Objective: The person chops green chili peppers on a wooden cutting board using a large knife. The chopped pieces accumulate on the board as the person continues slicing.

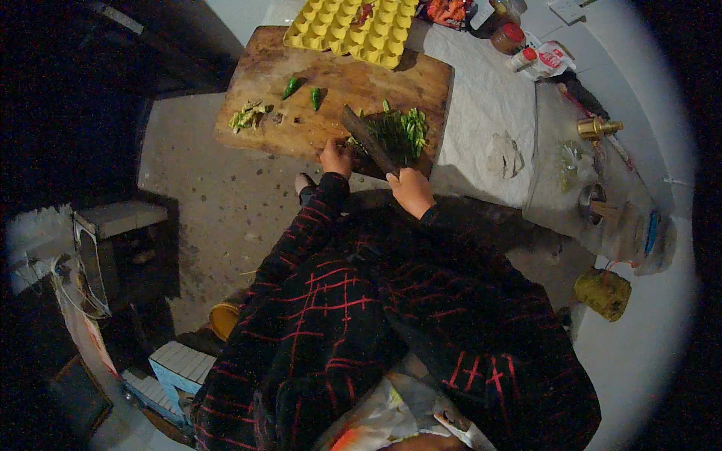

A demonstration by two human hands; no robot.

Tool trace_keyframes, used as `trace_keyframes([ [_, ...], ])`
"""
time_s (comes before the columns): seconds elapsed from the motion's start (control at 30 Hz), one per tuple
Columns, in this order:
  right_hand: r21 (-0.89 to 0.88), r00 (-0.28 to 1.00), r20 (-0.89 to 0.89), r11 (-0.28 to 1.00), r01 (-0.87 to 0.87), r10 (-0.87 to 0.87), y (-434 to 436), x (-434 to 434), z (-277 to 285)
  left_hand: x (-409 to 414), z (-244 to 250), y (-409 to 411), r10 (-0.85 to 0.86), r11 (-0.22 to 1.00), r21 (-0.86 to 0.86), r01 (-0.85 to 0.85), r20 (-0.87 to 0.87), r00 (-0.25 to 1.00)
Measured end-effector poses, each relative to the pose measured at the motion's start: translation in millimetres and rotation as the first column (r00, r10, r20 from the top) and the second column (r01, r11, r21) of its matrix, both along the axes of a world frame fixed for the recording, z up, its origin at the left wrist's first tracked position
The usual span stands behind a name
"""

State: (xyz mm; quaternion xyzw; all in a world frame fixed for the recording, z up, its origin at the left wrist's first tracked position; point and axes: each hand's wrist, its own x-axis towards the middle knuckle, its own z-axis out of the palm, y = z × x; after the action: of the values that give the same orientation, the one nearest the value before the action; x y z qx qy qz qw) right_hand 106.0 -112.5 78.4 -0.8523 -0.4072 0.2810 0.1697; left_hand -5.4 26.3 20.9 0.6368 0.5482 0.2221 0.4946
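A knife (366, 137) is gripped by its handle in my right hand (413, 190). Its dark blade slants away and left, over the left side of a heap of sliced green peppers (414, 131). My left hand (337, 158) is at the near edge of the wooden cutting board (350, 84), left of the blade. Its fingers are curled close to a few green bits; whether they pinch anything is hidden. Two green pepper pieces (291, 88) lie farther back on the board. At the board's left is a small pile of pale green trimmings (248, 116).
A yellow egg tray (352, 34) covers the board's far edge. To the right lies a white cloth (485, 113). Behind it stand a red-lidded jar (507, 38) and other containers. A brass-coloured fitting (592, 128) and a yellow-green sponge (603, 293) are farther right.
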Motion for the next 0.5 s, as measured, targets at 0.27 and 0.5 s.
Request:
trace_keyframes([
  [0.27, 0.091, 0.998, -0.061, 0.996, -0.020, 0.026, -8.5, 10.8, 2.2, -3.7, -19.8, 3.5, -0.008, 0.994, 0.112, 0.018, -0.092, 0.996],
  [0.5, 0.085, 0.998, -0.002, 0.994, -0.070, 0.070, -3.1, 13.6, 4.9, 1.0, 1.0, -2.3, 0.028, 0.998, 0.060, -0.026, -0.046, 0.999],
])
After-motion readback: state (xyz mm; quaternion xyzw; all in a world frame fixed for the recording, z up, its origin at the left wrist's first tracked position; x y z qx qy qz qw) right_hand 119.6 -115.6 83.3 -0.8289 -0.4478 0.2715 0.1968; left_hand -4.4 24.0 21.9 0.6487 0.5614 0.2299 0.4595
